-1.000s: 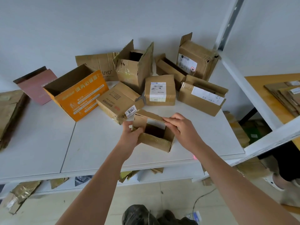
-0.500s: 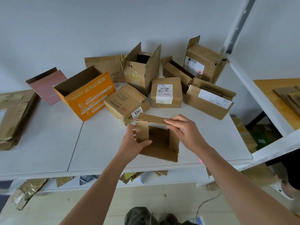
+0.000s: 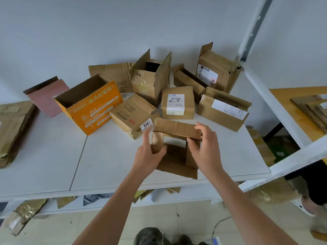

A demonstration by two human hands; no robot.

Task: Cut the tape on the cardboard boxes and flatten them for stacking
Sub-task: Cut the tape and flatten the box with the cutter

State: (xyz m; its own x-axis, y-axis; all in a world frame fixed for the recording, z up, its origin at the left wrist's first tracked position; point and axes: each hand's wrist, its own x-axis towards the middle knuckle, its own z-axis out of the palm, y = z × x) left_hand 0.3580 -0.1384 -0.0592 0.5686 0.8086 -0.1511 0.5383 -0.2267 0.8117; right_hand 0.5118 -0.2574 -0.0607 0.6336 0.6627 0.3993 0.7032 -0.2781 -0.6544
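Both hands grip small opened box (image 3: 174, 152) at lower centre: left hand (image 3: 147, 154) pinches left flap, right hand (image 3: 203, 149) curls around right wall, likely to collapse it flat.

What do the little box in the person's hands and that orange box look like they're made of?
The small brown box looks like plain, matte corrugated cardboard: rough torn edges, creased flaps. The orange box seems cardboard too, with a smooth printed orange face and bare brown inside. Both rest on a table with a smooth white top, perhaps laminate.
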